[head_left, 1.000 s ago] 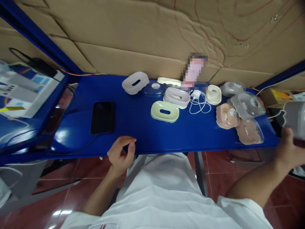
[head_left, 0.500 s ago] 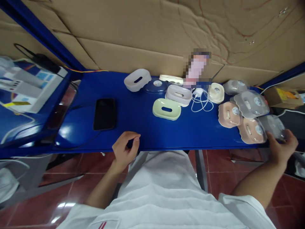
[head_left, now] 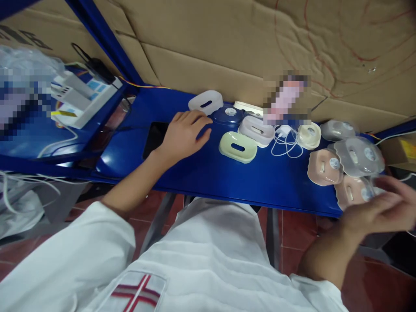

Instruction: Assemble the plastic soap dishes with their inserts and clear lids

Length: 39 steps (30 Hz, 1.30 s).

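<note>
Left hand [head_left: 188, 132]: released, fingers loosely bent, nothing held; it is over the table [head_left: 195, 177], near the white dish [head_left: 214, 97], beside the black device [head_left: 154, 135]; you cannot tell if the fingertips touch the dish.
Right hand [head_left: 386, 206]: blurred, fingers spread at the lower peach box [head_left: 349, 197]; grasp cannot be told.
Handling, as judged: take dishes by the rim; press lightly on clear covers, which look thin; steady your right wrist so it does not nudge the lower peach box off the table edge.
White dish: at the back of the table, uncovered; long slot, nothing inside.
Green dish [head_left: 248, 149]: front of the group, uncovered; slot shows blue table.
Lilac dish [head_left: 255, 125]: behind the green dish; pale strip in its slot.
Peach boxes: upper [head_left: 320, 173] and lower, clear-covered, labelled; pale strip within, nature unclear.
Grey box [head_left: 359, 160]: beside them, clear-covered, labelled; a pale strip shows.
</note>
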### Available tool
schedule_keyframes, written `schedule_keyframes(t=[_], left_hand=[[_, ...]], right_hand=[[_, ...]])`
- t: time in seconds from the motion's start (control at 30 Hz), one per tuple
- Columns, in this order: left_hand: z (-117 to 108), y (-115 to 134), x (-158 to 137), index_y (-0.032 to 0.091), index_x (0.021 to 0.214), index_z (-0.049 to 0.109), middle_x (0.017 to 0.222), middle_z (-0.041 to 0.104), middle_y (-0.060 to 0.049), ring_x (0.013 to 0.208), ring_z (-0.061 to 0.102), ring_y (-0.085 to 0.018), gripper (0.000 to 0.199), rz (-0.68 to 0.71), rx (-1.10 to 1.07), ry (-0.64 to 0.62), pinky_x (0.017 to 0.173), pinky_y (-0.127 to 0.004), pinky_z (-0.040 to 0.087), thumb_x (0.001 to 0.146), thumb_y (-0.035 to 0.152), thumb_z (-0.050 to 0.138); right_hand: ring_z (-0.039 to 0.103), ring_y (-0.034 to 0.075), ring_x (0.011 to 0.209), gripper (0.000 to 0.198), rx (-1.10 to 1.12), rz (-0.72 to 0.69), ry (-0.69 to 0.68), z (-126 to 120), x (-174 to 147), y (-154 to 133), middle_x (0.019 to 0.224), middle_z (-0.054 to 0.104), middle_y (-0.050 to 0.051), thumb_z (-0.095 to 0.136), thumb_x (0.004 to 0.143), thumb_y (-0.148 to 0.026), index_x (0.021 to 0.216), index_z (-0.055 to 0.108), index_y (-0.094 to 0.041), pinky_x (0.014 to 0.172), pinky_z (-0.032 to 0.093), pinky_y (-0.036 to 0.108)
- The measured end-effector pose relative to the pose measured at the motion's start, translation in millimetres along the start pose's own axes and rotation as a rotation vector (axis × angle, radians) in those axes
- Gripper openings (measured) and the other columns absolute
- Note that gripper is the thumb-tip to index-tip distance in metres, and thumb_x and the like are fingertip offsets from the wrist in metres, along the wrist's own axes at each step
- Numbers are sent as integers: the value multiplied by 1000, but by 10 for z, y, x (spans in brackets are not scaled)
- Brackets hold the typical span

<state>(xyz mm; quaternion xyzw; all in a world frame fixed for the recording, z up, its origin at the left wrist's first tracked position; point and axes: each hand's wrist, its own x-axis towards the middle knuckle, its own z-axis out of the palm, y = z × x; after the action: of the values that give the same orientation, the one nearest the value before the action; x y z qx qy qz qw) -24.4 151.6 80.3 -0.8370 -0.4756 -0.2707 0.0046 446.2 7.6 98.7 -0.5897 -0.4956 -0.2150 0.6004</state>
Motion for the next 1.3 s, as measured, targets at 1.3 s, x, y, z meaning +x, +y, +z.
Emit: schedule_keyframes(t=[1.3], left_hand=[[398,0,8,21,135,71,143,67,-19,135,63,-41,36,78,8,-121,125,-77,26,104,26,54]], right_hand=[[72,24,87,47,283,-211,-1221,1957,-467,-639,113,80,10,69,100,-64,119,78,-22,84,59,40]])
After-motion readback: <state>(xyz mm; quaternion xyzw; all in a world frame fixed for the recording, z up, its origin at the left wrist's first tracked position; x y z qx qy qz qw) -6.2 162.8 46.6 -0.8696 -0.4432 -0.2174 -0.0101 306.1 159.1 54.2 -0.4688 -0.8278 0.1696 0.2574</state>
